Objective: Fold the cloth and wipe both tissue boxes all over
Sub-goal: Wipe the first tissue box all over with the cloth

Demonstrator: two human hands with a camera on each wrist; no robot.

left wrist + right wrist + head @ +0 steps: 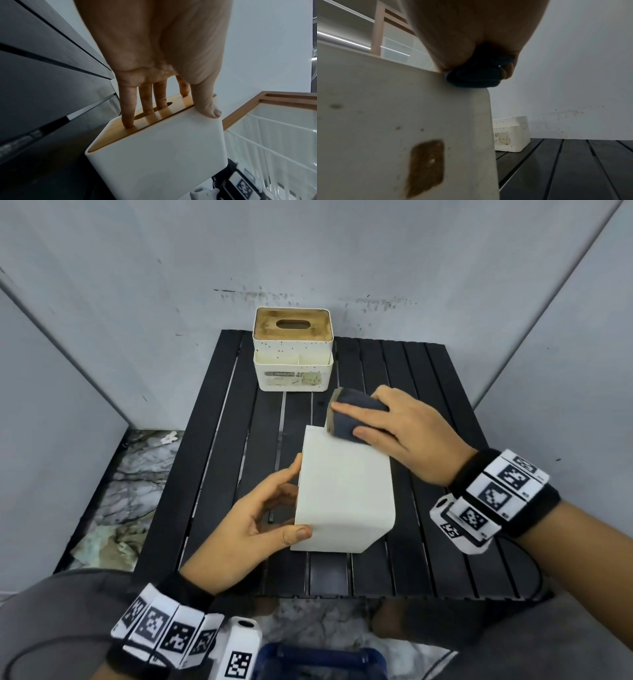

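Cloth (pixel 356 415) pressed under right fingers (pixel 368 434) onto box's (pixel 342 494) far corner.

The near tissue box (pixel 343 491) is seen as smooth, matt white plastic, and its lid (pixel 150 116) is shown in the left wrist view as light wood with a slight sheen. On its underside a rough brown patch (pixel 426 167) and small dark specks are seen. The far tissue box (pixel 293 352) is made of cream plastic speckled with dark dots, and its wooden top looks dull and stained. The cloth (pixel 356 416) is seen as soft, matt dark-blue fabric with a tan edge. The table (pixel 445 412) is formed of matt black slats with a faint sheen.
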